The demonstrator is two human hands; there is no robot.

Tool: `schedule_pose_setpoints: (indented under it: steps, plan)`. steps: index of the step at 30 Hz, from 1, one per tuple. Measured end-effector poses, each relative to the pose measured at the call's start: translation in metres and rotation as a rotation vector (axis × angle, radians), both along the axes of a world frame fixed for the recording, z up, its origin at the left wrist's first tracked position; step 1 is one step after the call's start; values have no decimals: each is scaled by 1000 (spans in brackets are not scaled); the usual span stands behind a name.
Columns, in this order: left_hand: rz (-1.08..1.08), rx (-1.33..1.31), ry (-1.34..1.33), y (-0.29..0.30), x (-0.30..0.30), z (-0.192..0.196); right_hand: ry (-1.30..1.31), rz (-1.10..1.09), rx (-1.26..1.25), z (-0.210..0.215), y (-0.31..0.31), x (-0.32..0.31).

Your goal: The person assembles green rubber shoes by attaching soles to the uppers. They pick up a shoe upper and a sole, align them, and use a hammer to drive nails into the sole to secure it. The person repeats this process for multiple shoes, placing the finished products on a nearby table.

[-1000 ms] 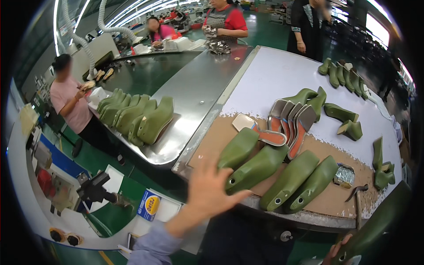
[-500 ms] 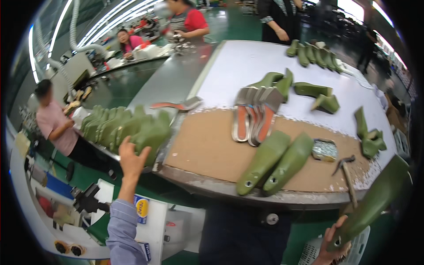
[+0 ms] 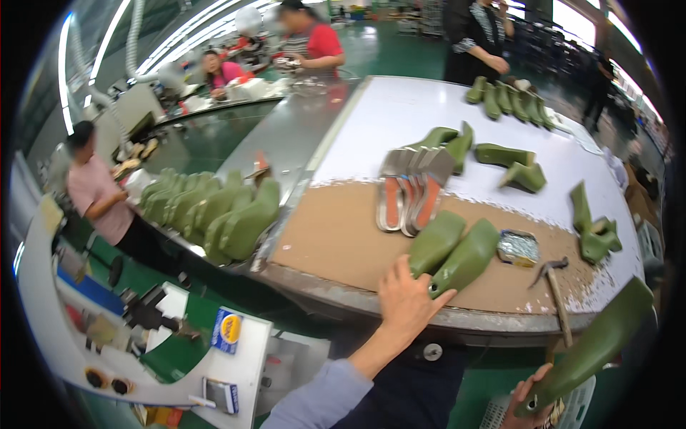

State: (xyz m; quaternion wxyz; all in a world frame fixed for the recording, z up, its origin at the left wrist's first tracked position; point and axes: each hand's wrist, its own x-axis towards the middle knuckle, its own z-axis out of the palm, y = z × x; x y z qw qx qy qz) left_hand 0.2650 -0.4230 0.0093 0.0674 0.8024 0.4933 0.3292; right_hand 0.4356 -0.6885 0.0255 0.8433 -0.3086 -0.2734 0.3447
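My left hand [image 3: 406, 300] lies over the heel ends of two green shoe lasts at the table's near edge, its thumb spread away from the fingers. Those lasts, the left one [image 3: 437, 236] and the right one [image 3: 470, 254], lie side by side with toes pointing away. The left last's heel is hidden under my hand. At the lower right, my right hand [image 3: 525, 400] grips another green shoe last [image 3: 593, 350] by its heel end, toe up, off the table. Beyond the pair, several insoles with orange undersides [image 3: 411, 189] lie overlapping.
A hammer [image 3: 556, 297] and a shallow tin [image 3: 519, 247] lie on the brown board [image 3: 329, 250]. More lasts [image 3: 243, 222] stand in a row at left; others [image 3: 511, 100] sit at the far edge. A white basket [image 3: 575, 400] is below right. Co-workers are beyond.
My left hand has moved right, from beside the row of lasts to the pair on the board. An orange insole near the row now sits tipped up farther left. My right hand still holds its last.
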Motion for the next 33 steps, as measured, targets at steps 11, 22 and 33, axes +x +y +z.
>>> schedule_pose_setpoints:
  steps: [11, 22, 33]
  plan:
    - [-4, -1082, -853, 46, -159, 10, 83, 53, 125, -26, -36, 10]
    - [-38, -589, -1476, 164, -200, 12, 127, 83, 78, -14, 7, -2]
    - [409, 6, -57, 239, -205, 13, 86, 4, -105, -24, 36, -9]
